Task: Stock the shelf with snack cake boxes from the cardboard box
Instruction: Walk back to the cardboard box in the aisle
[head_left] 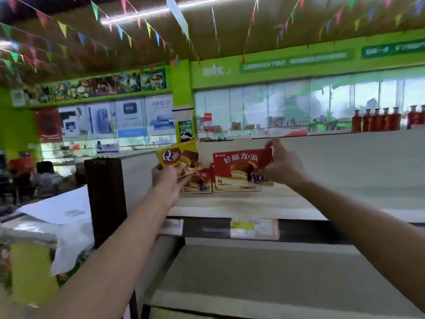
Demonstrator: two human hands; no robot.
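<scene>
My left hand (169, 180) grips a yellow snack cake box (178, 156) by its lower edge, tilted, just above the top shelf (230, 204). My right hand (281, 164) holds the right end of a red snack cake box (239, 171) that stands upright on that shelf. A second red box (199, 181) stands to its left, partly hidden behind my left hand and the yellow box. The cardboard box is out of view.
A dark brown post (107, 199) stands at the shelf's left end. Price labels (254, 229) line the shelf's front edge. A lower shelf (253, 272) lies below. Red bottles (377, 122) stand on the shelf unit's top at the far right. White paper (59, 210) covers a surface at left.
</scene>
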